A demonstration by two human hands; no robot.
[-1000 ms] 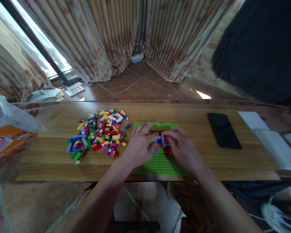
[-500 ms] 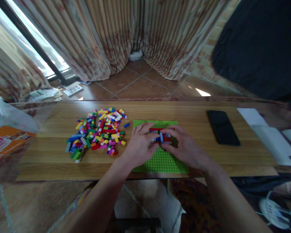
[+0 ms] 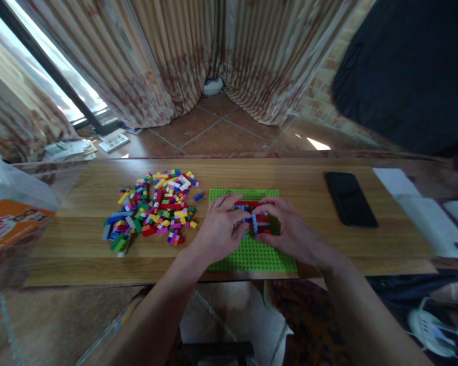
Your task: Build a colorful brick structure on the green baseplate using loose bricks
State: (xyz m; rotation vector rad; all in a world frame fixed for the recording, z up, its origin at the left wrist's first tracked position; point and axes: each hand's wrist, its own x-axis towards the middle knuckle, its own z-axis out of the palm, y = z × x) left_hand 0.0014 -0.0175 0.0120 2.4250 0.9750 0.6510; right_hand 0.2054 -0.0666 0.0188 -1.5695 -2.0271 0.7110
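My bare left forearm (image 3: pixel 156 300) slants inward from the lower left, my bare right forearm (image 3: pixel 361 300) from the lower right. My left hand (image 3: pixel 219 223) is turned back upward, fingers bent, the index reaching toward my right. My right hand (image 3: pixel 286 226) curves in a pincer, index above, thumb below. The fingertips of both come close; whether they touch, I can't tell.

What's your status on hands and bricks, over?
Right hand spanning the brick build, over the green baseplate. Left hand beside the build. Hands partly hide it; loose bricks off left.
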